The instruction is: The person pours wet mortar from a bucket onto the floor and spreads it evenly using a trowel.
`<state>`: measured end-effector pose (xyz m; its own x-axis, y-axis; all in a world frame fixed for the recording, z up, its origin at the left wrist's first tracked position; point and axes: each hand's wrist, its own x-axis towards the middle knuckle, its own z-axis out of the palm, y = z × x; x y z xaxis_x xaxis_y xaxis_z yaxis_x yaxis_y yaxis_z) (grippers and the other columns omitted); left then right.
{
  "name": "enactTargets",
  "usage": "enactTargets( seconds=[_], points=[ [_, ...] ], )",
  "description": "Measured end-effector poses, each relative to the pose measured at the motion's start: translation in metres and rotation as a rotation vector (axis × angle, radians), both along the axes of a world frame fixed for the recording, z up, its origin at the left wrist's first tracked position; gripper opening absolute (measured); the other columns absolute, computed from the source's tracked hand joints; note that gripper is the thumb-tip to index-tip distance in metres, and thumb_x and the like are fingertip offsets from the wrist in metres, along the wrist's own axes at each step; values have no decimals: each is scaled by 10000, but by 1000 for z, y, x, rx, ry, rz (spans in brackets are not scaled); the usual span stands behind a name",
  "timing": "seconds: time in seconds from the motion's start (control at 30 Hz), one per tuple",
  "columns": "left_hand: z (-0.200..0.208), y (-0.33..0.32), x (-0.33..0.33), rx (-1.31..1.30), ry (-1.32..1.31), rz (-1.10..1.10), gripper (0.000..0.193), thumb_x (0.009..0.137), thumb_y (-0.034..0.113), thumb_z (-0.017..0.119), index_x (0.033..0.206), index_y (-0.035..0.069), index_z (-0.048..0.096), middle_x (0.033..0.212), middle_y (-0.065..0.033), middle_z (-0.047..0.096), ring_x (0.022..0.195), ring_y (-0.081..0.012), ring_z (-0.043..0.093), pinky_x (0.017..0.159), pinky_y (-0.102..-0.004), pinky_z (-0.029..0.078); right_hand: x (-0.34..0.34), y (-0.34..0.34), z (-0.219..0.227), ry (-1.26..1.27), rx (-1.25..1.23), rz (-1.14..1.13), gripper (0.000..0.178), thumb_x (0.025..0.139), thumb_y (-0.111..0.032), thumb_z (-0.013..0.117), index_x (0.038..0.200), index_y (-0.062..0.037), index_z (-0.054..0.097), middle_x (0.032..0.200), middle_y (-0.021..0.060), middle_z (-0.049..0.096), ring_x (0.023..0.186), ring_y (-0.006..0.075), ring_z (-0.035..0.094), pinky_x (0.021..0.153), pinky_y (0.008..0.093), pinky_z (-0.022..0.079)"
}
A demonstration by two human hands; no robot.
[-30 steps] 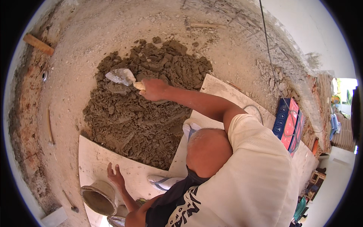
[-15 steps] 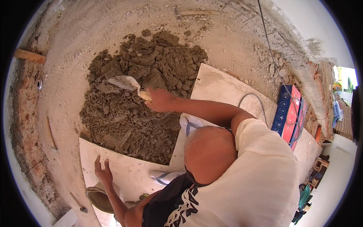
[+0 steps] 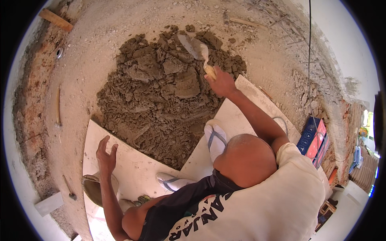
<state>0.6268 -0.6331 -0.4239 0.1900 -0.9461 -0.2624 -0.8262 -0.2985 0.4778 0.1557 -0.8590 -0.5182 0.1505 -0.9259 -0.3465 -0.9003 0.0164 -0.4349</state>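
Neither of my hands is in view. Below me a co-worker in a cream and black shirt (image 3: 261,205) bends over a heap of wet, grey-brown mortar (image 3: 148,100). The co-worker's right hand (image 3: 223,82) grips the wooden handle of a trowel (image 3: 195,47), its blade lying on the far part of the heap. With fingers apart and nothing in it, the co-worker's left hand (image 3: 106,154) hovers over a pale board (image 3: 130,154). Close to that forearm is a bucket (image 3: 92,188), mortar-stained and partly hidden. The co-worker's sandalled feet (image 3: 216,138) rest on the pale boards.
At the left lie a wooden-handled tool (image 3: 58,105) and a smaller tool (image 3: 69,188). A wooden plank (image 3: 56,20) juts from the far left wall. On the right stands a blue and red box (image 3: 313,138) beside a hanging cable (image 3: 309,52); rubble (image 3: 303,88) lines that wall.
My view has shifted and turned. The co-worker's right hand has carried the trowel away from the heap's middle toward its far right. The left hand is still open over the board.
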Motion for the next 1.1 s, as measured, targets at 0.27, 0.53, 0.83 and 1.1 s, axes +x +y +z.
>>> enactTargets(
  seconds=[0.27,0.53,0.83,1.1],
  points=[
    [32,-42,20,-102,-162,-72,442,913,188,723,1292,-8,605,1309,-229,618,1236,-390,579,1044,-444,460,8,-8,-27,-43,128,114,460,933,-328,596,1216,6,455,914,277,669,854,446,671,778,544,528],
    [65,-58,27,-208,-212,-53,437,927,226,709,1293,8,613,1304,-194,631,1225,-356,600,1045,-430,466,18,52,29,51,203,271,491,895,-318,628,1221,10,462,914,300,678,876,477,668,795,559,523],
    [59,-37,32,-263,-163,28,466,926,258,719,1316,28,611,1309,-194,636,1243,-342,595,1052,-426,459,15,121,-9,-104,307,77,551,880,-301,646,1254,56,455,1009,338,655,951,480,661,821,529,524],
    [61,-30,12,-261,-136,24,498,918,282,729,1330,33,600,1338,-193,621,1271,-353,574,1063,-437,454,43,107,23,-14,218,230,465,888,-323,628,1195,-11,472,923,293,680,854,461,677,783,551,535]
  ],
)
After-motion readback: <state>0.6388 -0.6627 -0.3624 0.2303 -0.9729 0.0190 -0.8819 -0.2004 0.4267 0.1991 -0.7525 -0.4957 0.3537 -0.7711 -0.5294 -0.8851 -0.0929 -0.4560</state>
